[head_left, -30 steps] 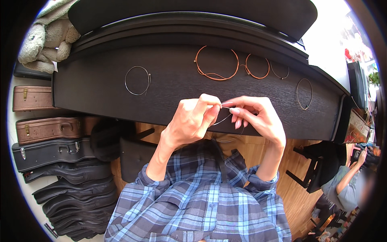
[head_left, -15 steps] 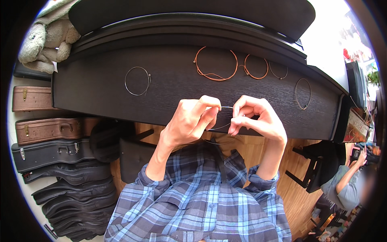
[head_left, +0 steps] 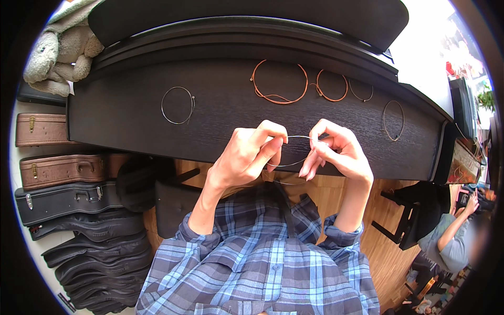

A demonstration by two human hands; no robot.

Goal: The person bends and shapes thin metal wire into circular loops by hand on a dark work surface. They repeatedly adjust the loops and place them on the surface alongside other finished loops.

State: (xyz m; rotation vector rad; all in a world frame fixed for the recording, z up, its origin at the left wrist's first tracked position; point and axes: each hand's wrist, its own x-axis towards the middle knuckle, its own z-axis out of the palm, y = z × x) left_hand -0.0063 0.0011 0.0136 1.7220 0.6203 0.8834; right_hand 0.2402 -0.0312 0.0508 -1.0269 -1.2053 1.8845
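Between my hands runs a thin silver instrument string (head_left: 298,137), bent in a loop whose lower strand hangs under my fingers. My left hand (head_left: 253,152) pinches it between thumb and forefinger. On the other side, my right hand (head_left: 336,149) closes thumb and fingertips on the same string. Both hands are above the front edge of the dark piano lid (head_left: 220,126). Farther back lie a large copper-coloured coiled string (head_left: 306,86) and a smaller copper-coloured one (head_left: 347,86). Thin silver coils rest at the left (head_left: 163,102) and right (head_left: 385,113).
Another thin coil (head_left: 372,93) lies by the copper ones. A plush toy (head_left: 44,58) sits at the far left, above brown and black instrument cases (head_left: 63,173). A dark stool (head_left: 420,210) stands on the wooden floor. At the right edge another person (head_left: 451,244) raises a hand.
My right hand's fingers have shifted slightly up and right along the string, and the span between my hands has widened. My left hand keeps its pinch.
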